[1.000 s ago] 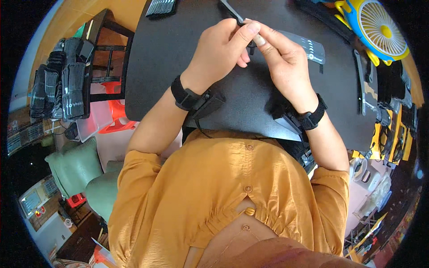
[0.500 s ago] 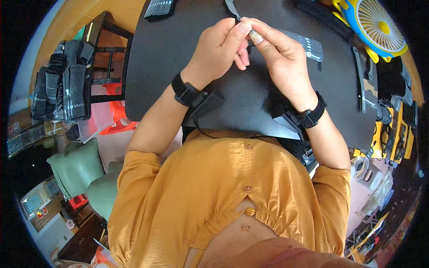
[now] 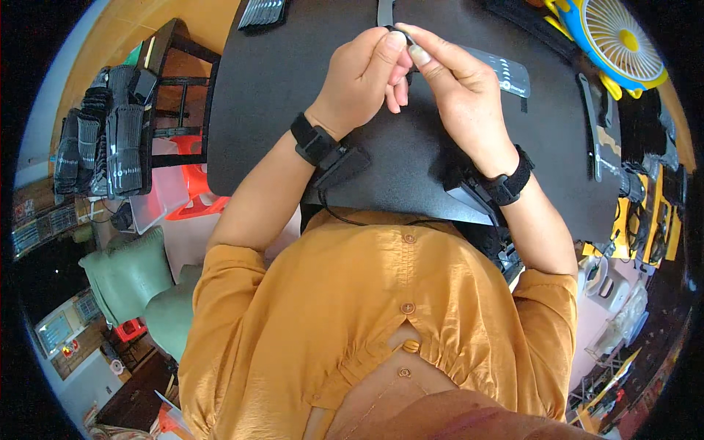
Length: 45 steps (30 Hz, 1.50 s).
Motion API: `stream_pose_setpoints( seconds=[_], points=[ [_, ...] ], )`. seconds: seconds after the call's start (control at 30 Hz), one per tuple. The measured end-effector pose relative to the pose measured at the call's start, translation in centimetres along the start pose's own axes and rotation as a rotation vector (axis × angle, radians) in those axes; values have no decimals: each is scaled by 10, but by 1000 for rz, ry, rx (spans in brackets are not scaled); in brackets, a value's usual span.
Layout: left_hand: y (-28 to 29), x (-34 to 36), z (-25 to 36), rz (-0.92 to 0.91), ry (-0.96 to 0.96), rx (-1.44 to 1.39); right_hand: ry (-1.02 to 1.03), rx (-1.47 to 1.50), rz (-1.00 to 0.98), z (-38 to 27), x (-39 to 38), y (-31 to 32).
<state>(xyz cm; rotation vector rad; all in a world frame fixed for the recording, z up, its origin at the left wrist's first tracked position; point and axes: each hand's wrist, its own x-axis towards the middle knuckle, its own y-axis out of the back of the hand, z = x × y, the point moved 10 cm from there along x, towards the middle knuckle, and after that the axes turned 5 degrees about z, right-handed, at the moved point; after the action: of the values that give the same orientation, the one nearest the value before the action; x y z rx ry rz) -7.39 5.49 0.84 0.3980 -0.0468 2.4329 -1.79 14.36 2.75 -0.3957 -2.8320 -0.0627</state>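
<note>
Clamping near end of dark strip (image 3: 385, 13) between thumbs and fingers, using left grip (image 3: 357, 82) and right grip (image 3: 468, 95). Holding over black surface (image 3: 290, 92), left of flat grey piece (image 3: 511, 78).

We obs. bright lighting, sheen on shirt (image 3: 345, 308), glare at near edge of table (image 3: 257, 110), dark shadow by R wristband (image 3: 507, 187), L hand (image 3: 367, 81) & R hand (image 3: 469, 95) reasonably sharp, bkgd softer, fisheye curvature w/ black vignetting at rim.

A black table (image 3: 286, 88) fills the far middle; to its left stand a black rack (image 3: 180, 159), a red stool (image 3: 195, 186) and, nearer, a green chair (image 3: 125, 275).
</note>
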Motion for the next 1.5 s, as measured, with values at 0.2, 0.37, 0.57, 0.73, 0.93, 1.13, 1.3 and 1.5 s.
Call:
stream_pose_setpoints(
  seconds=[0.2, 0.37, 0.57, 0.73, 0.93, 1.13, 1.3, 1.5],
  points=[
    [4, 1, 2, 44, -2, 17, 126, -140, 122, -4, 1, 9],
    [10, 0, -3, 101, 75, -18, 60, -133, 106, 3, -1, 6],
    [6, 1, 8, 111, -20, -9, -38, -104, 94, 8, -1, 7],
    [12, -2, 11, 134, 7, -23, -169, 26, 67, 15, -2, 6],
    [12, -4, 17, 162, -35, -136, -371, 322, 12, 27, -6, -2],
    [7, -6, 23, 118, -115, -139, -419, 489, 11, 25, -7, -6],
    [5, -9, 30, 122, -159, -121, -379, 505, -16, 23, -5, -7],
    [-7, -17, 37, 16, -127, -37, -336, 465, 24, 23, -4, 1]
  ],
)
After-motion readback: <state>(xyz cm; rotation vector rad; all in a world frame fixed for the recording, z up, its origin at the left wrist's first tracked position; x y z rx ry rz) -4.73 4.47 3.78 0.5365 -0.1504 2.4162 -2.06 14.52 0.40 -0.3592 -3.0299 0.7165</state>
